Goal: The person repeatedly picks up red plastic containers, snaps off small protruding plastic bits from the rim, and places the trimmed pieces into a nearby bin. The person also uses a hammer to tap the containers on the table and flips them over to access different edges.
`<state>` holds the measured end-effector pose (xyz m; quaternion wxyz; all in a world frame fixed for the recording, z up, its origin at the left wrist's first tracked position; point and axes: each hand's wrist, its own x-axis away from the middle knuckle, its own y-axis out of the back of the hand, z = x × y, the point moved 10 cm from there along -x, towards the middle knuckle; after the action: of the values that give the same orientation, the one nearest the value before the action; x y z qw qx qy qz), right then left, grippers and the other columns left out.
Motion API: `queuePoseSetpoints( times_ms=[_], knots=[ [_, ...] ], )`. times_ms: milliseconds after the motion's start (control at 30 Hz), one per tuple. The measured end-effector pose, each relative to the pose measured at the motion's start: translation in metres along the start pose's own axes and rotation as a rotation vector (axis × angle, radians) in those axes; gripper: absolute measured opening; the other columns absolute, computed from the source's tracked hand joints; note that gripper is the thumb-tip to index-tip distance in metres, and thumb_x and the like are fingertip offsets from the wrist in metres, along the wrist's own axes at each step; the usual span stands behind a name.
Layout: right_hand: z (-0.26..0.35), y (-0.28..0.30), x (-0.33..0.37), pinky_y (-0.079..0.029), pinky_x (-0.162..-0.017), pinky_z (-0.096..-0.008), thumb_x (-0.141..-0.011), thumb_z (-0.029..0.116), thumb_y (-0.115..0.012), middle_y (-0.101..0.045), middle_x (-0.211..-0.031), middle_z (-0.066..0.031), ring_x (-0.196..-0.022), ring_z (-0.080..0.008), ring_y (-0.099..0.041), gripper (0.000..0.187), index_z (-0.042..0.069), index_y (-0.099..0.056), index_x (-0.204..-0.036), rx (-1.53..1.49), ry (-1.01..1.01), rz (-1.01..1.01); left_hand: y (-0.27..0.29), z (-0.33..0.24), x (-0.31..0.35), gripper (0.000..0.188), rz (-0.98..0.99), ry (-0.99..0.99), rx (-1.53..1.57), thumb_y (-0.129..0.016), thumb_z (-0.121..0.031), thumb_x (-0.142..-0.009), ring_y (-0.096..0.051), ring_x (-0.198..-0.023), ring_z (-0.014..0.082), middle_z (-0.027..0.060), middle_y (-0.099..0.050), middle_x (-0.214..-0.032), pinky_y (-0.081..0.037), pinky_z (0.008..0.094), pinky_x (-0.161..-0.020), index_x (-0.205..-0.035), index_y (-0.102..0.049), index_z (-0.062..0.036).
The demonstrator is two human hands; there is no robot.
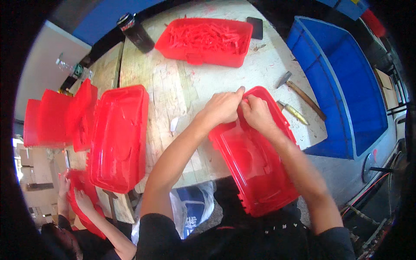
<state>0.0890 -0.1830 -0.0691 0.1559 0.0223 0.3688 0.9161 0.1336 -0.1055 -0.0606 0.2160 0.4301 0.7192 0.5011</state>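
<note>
A shallow red plastic lid (268,173) with small tabs along its long edges lies tilted in front of me, its near end close to my body. My left hand (224,106) is closed at the far left corner, gripping the rim. Inside the far end, close beside it, my right hand (258,113) has its fingers curled down against the plastic. Whatever the right fingers may hold is hidden.
A red box (195,57) full of small red parts stands at the back. A hammer (303,95), a utility knife (295,114) and a blue crate (338,95) are at right. Another red lid (118,138) lies left. Lower left, a co-worker's hands (82,200) hold a red piece.
</note>
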Motion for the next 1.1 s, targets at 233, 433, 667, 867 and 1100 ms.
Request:
queuePoseSetpoints(
  times_ms=[233, 433, 667, 867, 1100],
  knots=[
    [0.059, 0.052, 0.003, -0.057, -0.076, -0.0468, -0.088, 0.013, -0.059, -0.068, -0.092, -0.0236, -0.084, -0.0394, -0.07, 0.023, -0.006, -0.061, -0.101, 0.401, 0.294, 0.167, 0.01, 0.037, 0.011, 0.051, -0.024, -0.01, 0.938, -0.055, -0.008, -0.095, -0.053, -0.13, 0.0219, 0.0133, -0.062, -0.132, -0.041, 0.0365, -0.109, -0.144, -0.046, 0.0016],
    [0.106, -0.053, 0.097, -0.059, -0.077, -0.0428, -0.083, 0.01, -0.06, -0.067, -0.101, -0.0201, -0.096, -0.0337, -0.069, 0.04, -0.005, -0.055, -0.12, 0.401, 0.664, 0.457, 0.013, 0.044, 0.026, 0.035, -0.016, 0.027, 0.951, -0.048, -0.017, -0.105, -0.057, -0.118, 0.0166, 0.007, -0.065, -0.126, -0.043, 0.0327, -0.106, -0.133, -0.058, 0.0019],
    [0.037, 0.089, 0.089, -0.057, -0.075, -0.0425, -0.08, 0.007, -0.067, -0.068, -0.097, -0.0153, -0.088, -0.0341, -0.069, 0.022, 0.005, -0.067, -0.102, 0.052, 0.505, 0.366, 0.009, 0.047, 0.054, 0.048, -0.045, 0.248, 0.359, -0.068, -0.019, -0.09, -0.065, -0.11, 0.0362, 0.0235, -0.068, -0.114, -0.05, 0.0427, -0.094, -0.135, -0.054, -0.0054],
    [-0.053, 0.165, 0.059, -0.055, -0.077, -0.0429, -0.087, 0.009, -0.068, -0.068, -0.099, -0.0161, -0.088, -0.0363, -0.068, 0.016, 0.003, -0.069, -0.101, 0.181, 0.082, 0.183, 0.019, 0.06, 0.063, 0.051, -0.037, 0.352, 0.153, -0.071, -0.02, -0.087, -0.068, -0.1, 0.0397, 0.0255, -0.069, -0.106, -0.054, 0.0442, -0.087, -0.134, -0.054, -0.0091],
    [-0.039, 0.157, -0.045, -0.053, -0.079, -0.0417, -0.086, 0.008, -0.066, -0.068, -0.099, -0.018, -0.091, -0.0346, -0.068, 0.016, 0.002, -0.071, -0.1, 0.173, 0.267, 0.093, 0.026, 0.087, 0.089, 0.046, -0.139, 0.511, 0.046, -0.069, -0.027, -0.086, -0.066, -0.098, 0.0437, 0.0252, -0.069, -0.1, -0.052, 0.0503, -0.085, -0.128, -0.059, -0.0103]
  ],
)
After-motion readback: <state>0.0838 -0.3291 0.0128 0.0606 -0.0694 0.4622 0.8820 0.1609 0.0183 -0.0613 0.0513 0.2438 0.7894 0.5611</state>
